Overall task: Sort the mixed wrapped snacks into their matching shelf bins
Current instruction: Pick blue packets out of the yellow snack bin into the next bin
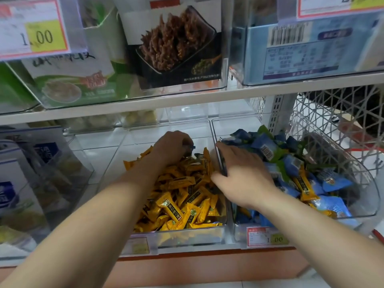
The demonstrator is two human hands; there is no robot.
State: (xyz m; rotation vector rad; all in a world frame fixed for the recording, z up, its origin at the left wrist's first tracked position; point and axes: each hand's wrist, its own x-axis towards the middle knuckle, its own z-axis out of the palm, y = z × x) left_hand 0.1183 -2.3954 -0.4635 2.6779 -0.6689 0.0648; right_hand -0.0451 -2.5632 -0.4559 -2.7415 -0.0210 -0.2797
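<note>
While left hand [172, 145] holds blue snack [192, 146] | tip points right

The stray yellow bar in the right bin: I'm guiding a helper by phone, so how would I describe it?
On the lower shelf, find the right bin heaped with blue wrappers. Just right of the right hand lies the yellow bar, black-labelled, the only yellow wrapper lying atop the blue.
</note>
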